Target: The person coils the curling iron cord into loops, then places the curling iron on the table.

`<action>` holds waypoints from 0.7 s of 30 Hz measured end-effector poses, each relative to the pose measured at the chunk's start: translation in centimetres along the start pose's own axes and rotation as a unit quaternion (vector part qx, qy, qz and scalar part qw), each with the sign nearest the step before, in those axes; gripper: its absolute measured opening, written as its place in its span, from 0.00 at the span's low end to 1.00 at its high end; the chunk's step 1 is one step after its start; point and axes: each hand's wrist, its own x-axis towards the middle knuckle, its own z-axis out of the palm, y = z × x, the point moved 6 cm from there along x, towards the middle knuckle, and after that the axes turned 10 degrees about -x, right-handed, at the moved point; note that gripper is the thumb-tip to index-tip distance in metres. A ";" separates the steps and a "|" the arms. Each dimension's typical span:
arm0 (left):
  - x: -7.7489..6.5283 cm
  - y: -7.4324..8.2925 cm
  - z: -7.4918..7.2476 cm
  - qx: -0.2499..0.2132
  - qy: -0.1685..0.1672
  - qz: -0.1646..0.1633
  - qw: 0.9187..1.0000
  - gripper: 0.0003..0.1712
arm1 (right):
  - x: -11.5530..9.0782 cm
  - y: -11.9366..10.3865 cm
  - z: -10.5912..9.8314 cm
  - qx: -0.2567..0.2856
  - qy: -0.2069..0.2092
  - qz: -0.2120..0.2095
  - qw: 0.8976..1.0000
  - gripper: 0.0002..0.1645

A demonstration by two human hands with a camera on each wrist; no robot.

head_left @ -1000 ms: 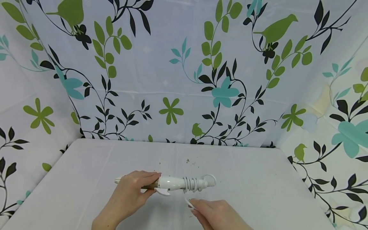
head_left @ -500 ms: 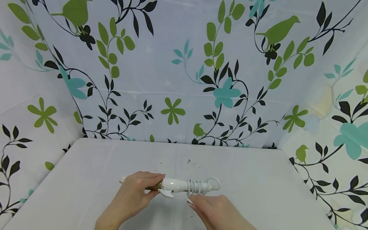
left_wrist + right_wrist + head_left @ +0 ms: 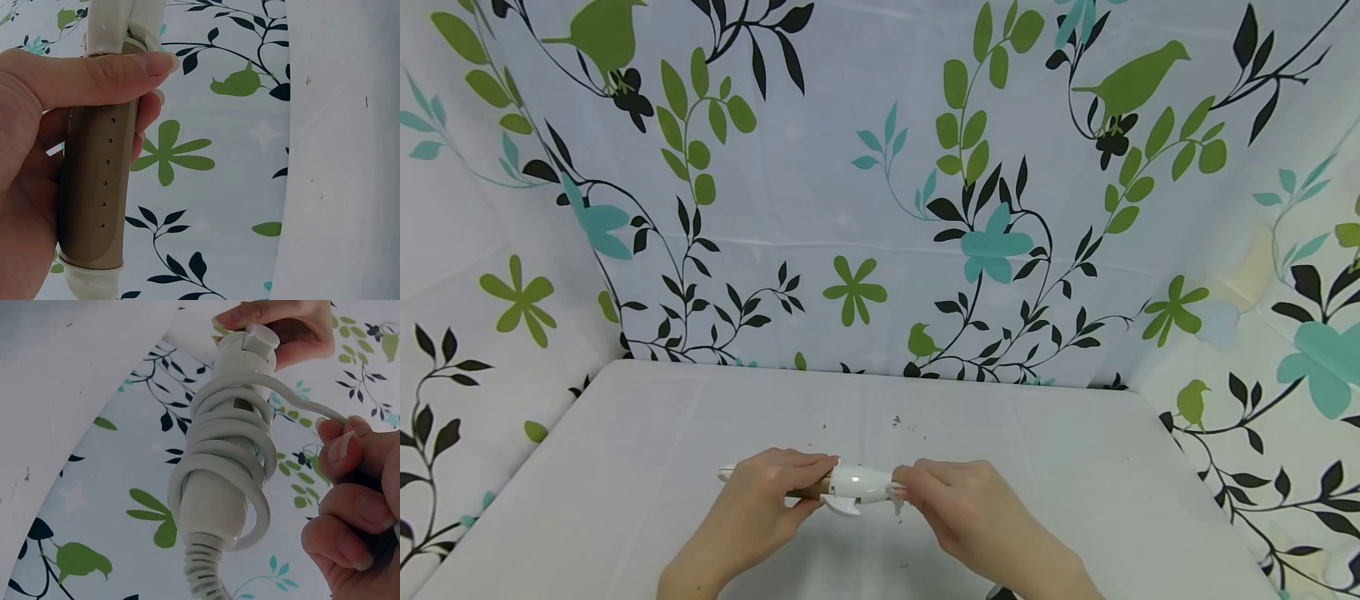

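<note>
A white curling iron (image 3: 859, 483) with a brown, dotted barrel (image 3: 97, 181) is held level over the white table. My left hand (image 3: 767, 500) grips it round the barrel; in the left wrist view the thumb lies across the barrel's top end, near the white lever. The white cord (image 3: 228, 434) is wound in several loose coils about the handle (image 3: 212, 509). My right hand (image 3: 973, 512) pinches the cord between thumb and fingers beside the handle, and in the head view it hides the coils. Its other fingers are curled in.
The white table (image 3: 700, 417) has a few small brown specks (image 3: 897, 422) beyond the hands. Patterned cloth (image 3: 790, 208) with leaves and birds stands behind the table and along both sides. A small dark thing (image 3: 1002, 592) shows at the bottom edge by my right wrist.
My right hand has moved up and away from me, from below the handle to its cord end, bringing the cord with it. The left hand keeps its grip on the barrel.
</note>
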 end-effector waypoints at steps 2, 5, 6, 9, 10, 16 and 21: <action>0.0 0.0 0.1 0.001 -0.001 0.002 1.000 0.30 | 0.2 -0.1 0.2 -0.007 -0.002 -0.009 1.000 0.05; 0.0 0.1 0.1 0.003 0.001 0.011 1.000 0.29 | 0.4 -0.1 0.3 -0.021 0.000 -0.015 1.000 0.05; 0.1 0.1 0.1 0.004 0.002 0.013 1.000 0.29 | 0.5 0.1 0.2 -0.024 0.001 -0.011 1.000 0.05; 0.1 0.1 0.1 0.004 0.007 0.017 1.000 0.29 | 0.4 1.1 -0.1 -0.025 0.003 0.009 1.000 0.05; 0.1 0.2 0.1 0.003 0.008 0.018 1.000 0.29 | 0.4 1.5 -0.3 -0.022 0.004 0.017 1.000 0.05; 0.1 0.2 0.1 0.007 0.013 0.029 0.999 0.28 | 0.4 3.5 -0.5 -0.030 0.022 0.037 0.999 0.04; 0.1 0.3 0.1 0.007 0.009 0.031 0.999 0.28 | 0.3 4.4 0.0 -0.015 0.035 0.039 0.999 0.05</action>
